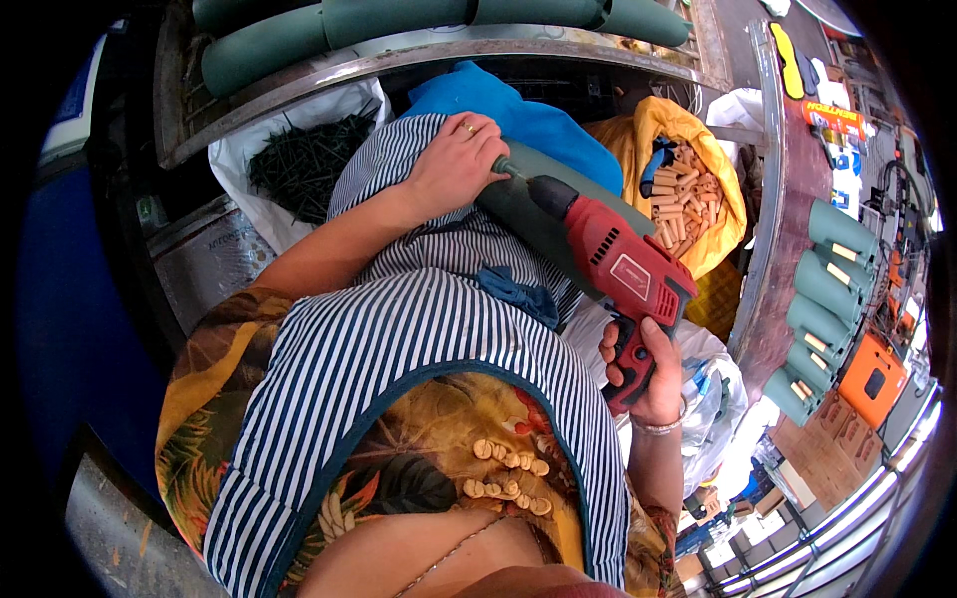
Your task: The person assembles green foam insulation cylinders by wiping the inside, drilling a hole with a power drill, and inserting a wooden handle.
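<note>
Right hand (648, 369) clasps a red drill (630, 267) right of centre. Left hand (454, 159), upper centre, curls against a green tube (533, 215) by the drill's tip; its grip is unclear.

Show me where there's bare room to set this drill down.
The brown bench at right has a bare patch between the orange package and the row of short green tubes. Crowded: the striped lap, with left hand, right hand, red drill and green tube; and the rack ahead, bearing long tubes.
</note>
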Demonstrator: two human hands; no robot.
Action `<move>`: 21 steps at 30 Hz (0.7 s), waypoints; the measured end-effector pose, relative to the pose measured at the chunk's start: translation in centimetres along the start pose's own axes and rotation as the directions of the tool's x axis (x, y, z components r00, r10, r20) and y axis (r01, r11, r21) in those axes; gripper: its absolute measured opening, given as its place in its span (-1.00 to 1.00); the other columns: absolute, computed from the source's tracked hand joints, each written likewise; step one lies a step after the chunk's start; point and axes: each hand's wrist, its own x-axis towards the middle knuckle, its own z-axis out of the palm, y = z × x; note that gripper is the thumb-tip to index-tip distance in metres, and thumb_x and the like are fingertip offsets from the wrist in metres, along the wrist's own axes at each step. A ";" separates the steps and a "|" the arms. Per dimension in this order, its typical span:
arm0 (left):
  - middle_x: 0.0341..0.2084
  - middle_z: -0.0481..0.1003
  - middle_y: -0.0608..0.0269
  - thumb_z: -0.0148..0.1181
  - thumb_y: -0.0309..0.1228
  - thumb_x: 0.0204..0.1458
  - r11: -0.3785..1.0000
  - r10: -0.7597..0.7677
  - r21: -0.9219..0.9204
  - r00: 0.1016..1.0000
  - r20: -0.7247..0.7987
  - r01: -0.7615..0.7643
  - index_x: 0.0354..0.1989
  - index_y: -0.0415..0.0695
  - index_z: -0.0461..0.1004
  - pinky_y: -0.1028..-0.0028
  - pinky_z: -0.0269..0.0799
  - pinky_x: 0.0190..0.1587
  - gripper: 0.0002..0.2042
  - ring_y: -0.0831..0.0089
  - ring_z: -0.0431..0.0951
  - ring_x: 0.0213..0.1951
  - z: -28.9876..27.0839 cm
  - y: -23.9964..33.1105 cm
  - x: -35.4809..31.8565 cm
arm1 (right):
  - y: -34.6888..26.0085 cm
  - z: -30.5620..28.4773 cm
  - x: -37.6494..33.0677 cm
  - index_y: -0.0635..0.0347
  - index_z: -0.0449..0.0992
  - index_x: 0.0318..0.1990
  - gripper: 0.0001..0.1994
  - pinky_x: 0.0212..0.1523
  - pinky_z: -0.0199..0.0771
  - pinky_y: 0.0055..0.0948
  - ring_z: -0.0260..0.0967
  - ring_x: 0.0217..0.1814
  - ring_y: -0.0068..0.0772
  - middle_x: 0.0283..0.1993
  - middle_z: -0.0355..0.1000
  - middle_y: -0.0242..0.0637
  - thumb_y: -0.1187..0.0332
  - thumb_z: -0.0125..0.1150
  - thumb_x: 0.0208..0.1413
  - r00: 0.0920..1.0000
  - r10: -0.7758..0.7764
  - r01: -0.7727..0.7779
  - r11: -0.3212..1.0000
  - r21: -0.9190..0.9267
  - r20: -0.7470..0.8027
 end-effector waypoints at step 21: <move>-0.20 0.46 0.17 0.34 -0.33 -0.15 0.996 -0.089 0.001 0.996 -0.017 0.089 -0.23 -0.08 0.45 0.17 0.19 0.19 -0.70 0.14 0.39 0.05 0.1 0.3 0.6 | 3.0 -3.5 -4.8 0.47 0.25 0.15 -0.49 -0.56 0.51 -0.57 0.51 -0.23 -0.32 -0.09 0.47 0.09 0.17 0.01 0.24 0.971 -0.232 0.234 0.972 0.019 -0.061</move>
